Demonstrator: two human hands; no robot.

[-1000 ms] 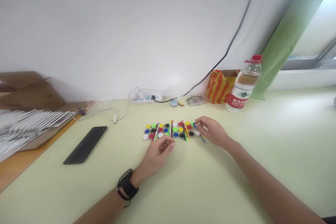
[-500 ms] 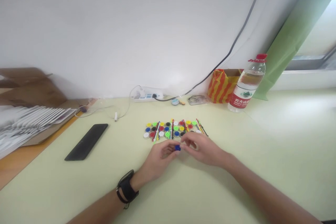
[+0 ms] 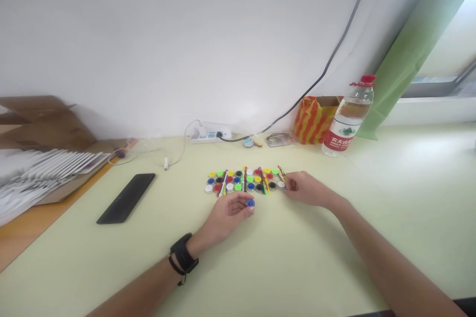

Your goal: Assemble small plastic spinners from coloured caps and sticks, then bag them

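Observation:
My left hand point(image 3: 226, 216) pinches a small blue disc point(image 3: 250, 203) with a raised centre between thumb and fingertips, just above the table. My right hand point(image 3: 307, 188) is at the right end of the laid-out pieces, its fingers curled closed at the lower end of a bundle of thin coloured pointers point(image 3: 281, 173). What its fingertips hold is hidden. Rows of small round discs point(image 3: 237, 180) in white, red, blue, green, yellow and black lie in front of me. More thin pointers point(image 3: 244, 179) lie between the groups of discs.
On the pale green table point(image 3: 297, 257) a black flat case point(image 3: 126, 198) lies left. A cardboard box point(image 3: 55, 121) and stacked white items point(image 3: 52, 171) are farther left. At the back are a power strip point(image 3: 210, 133), a striped bag point(image 3: 313, 120) and a water bottle point(image 3: 347, 121).
My right hand has left the blue disc and moved right to the pointers at the end of the rows. My left hand keeps the disc, its face now turned more into view.

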